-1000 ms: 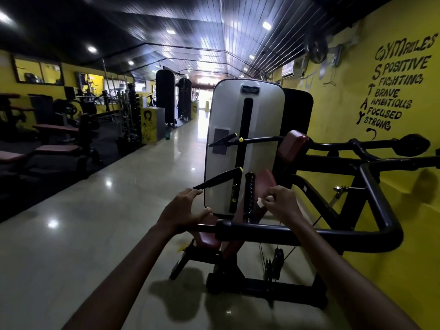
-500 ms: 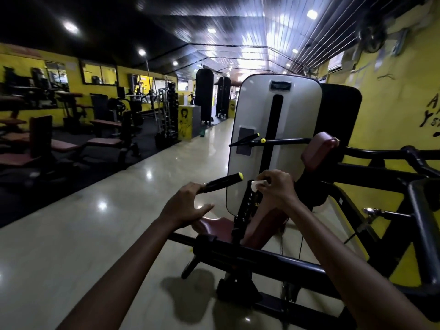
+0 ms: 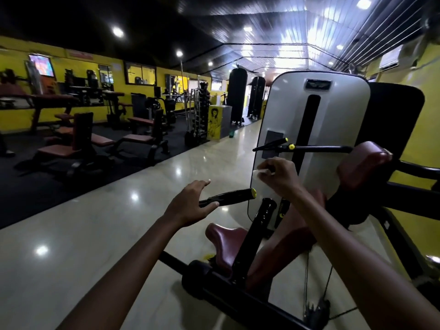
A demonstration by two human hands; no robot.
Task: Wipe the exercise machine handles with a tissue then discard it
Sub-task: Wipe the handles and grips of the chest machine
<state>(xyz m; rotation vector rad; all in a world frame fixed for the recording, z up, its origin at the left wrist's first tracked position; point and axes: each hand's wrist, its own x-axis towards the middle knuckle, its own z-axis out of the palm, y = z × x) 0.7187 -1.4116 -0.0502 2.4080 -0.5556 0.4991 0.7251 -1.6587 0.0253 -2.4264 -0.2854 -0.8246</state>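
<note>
The exercise machine (image 3: 307, 148) fills the right half of the frame. Its near handle (image 3: 228, 197), a black bar with a yellow cap, lies at centre, long axis left to right. The left hand (image 3: 190, 203) rests beside it, fingers relaxed, thumb touching it. Above right, the right hand (image 3: 278, 177) pinches the white tissue (image 3: 258, 175).

**Both arms stretched forward, hands at different heights**

The left arm reaches forward from the lower left, bare to the wrist. The left hand (image 3: 190, 203) is lower, palm turned inward, fingers almost straight and spread loosely, thumb (image 3: 210, 206) pointing forward below them. The right arm comes from the lower right and rises higher. The right hand (image 3: 279, 177) has curled fingers, and its fingertips pinch something small and white.
</note>
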